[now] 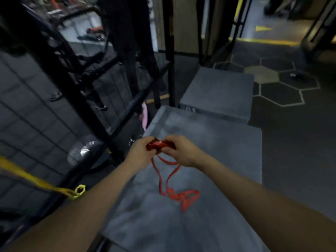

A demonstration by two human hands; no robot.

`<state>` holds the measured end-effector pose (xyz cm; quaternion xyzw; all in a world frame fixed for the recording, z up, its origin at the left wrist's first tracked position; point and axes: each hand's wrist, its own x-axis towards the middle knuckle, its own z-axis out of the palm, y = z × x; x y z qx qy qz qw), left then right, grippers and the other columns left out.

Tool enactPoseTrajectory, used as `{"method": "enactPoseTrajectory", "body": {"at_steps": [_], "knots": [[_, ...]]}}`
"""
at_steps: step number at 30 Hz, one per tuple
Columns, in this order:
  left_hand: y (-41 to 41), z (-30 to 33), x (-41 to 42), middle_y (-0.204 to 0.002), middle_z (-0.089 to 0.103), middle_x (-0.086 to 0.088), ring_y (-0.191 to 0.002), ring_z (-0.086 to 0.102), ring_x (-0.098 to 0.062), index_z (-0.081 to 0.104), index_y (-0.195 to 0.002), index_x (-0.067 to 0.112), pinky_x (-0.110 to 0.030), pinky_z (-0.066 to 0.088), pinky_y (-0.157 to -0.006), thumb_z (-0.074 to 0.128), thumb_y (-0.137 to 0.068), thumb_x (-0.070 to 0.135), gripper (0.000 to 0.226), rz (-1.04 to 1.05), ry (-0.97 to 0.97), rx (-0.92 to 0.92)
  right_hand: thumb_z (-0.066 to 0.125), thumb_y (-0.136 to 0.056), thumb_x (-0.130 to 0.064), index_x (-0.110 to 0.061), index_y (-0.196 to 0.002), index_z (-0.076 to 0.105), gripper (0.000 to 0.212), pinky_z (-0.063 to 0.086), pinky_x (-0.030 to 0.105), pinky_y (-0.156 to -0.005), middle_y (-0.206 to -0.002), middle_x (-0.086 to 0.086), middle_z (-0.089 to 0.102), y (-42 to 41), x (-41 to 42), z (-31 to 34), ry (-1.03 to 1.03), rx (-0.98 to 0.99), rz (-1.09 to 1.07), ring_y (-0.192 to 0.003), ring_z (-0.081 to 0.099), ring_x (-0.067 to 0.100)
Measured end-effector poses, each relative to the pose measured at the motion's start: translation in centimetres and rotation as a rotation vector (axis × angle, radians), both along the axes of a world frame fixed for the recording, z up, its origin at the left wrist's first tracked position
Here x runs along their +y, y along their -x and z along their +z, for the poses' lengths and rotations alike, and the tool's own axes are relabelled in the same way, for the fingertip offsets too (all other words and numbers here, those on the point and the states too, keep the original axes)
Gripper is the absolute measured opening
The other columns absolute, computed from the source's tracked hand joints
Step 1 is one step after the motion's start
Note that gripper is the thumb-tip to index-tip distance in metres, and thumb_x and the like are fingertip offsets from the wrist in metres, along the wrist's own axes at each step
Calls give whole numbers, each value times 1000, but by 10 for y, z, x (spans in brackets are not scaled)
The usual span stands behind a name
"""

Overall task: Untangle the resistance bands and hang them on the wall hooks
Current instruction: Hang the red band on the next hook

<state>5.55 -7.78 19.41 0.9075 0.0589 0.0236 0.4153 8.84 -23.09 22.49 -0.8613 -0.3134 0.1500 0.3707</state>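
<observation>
A red resistance band [164, 180] hangs from both my hands over a grey padded box [227, 151]. Its lower part lies in a twisted bunch on the box top. My left hand [141, 151] and my right hand [179, 150] are close together, each pinching the bunched upper end of the band. A yellow band [36, 180] stretches in from the left edge and ends at a yellow ring. The frame is blurred, so the knots in the red band are hard to make out.
A black metal rack [116, 70] with dark straps and hooks stands on the left against a grey tiled wall [27, 113]. A second grey box [218, 91] sits beyond the first. Dark floor with hexagon markings [280, 91] spreads to the right.
</observation>
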Motion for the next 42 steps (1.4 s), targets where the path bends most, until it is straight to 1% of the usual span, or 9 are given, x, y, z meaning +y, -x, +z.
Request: {"method": "enactPoseTrajectory", "body": {"at_steps": [4,8,12,16,21,25,28,31,42], "knots": [[37,68,38,-60,53,7,-51,48,4,61,-71,21,-19,37,-57,71,-67,13,14,115,-12,-72,66,-84,-16,-8,-93,66,12,33,13,-56,-81,2,57,12,36,61,-34,-5,23,-77,51,12],[62,116,69,-82,60,-3,-78,58,-19,69,-91,10,-21,39,-65,71,-73,2,20,213,-130,-158,69,-81,-32,-2,-83,68,31,41,29,-63,-73,14,64,24,66,118,-134,-5,85,-67,55,13],[83,159,100,-89,61,-4,-82,58,-17,64,-96,16,-26,43,-74,69,-77,3,24,284,-65,-159,64,-87,-23,-9,-82,69,15,51,32,-72,-75,7,68,24,87,168,-312,72,30,-72,61,13],[100,190,128,-80,58,-5,-72,54,-12,63,-90,7,-16,44,-67,58,-79,-12,22,163,71,-13,61,-89,-14,-4,-91,67,11,46,15,-68,-74,-4,61,16,110,207,-421,45,-23,-71,56,3],[98,216,148,-106,49,6,-102,50,-8,47,-127,18,-17,46,-78,64,-78,-4,57,-81,-155,220,59,-90,-19,0,-94,67,21,43,11,-66,-79,2,62,17,130,243,-466,-3,33,-73,54,5],[77,232,153,-114,51,-1,-113,50,-20,39,-125,18,-28,43,-86,66,-80,7,54,90,35,-101,58,-91,-17,3,-97,68,23,43,6,-59,-75,-3,60,21,140,262,-475,-8,99,-65,52,-1],[69,251,150,-110,59,9,-106,55,-10,47,-120,24,-23,42,-92,70,-81,22,45,82,132,-188,59,-90,-16,-3,-87,68,15,43,13,-63,-73,-4,61,26,151,272,-471,-10,144,-59,54,-4],[66,251,152,-98,65,0,-101,62,-20,62,-99,16,-33,48,-95,64,-86,15,13,19,74,-70,60,-90,-15,-9,-83,67,11,43,16,-65,-73,-5,61,27,159,279,-494,-47,147,-63,54,-2],[86,250,190,-79,57,0,-79,55,-14,56,-86,16,-31,45,-76,47,-96,15,13,76,228,-92,59,-90,-20,-14,-74,64,17,40,23,-64,-70,1,56,18,170,289,-735,-31,-154,-64,50,10]]}}
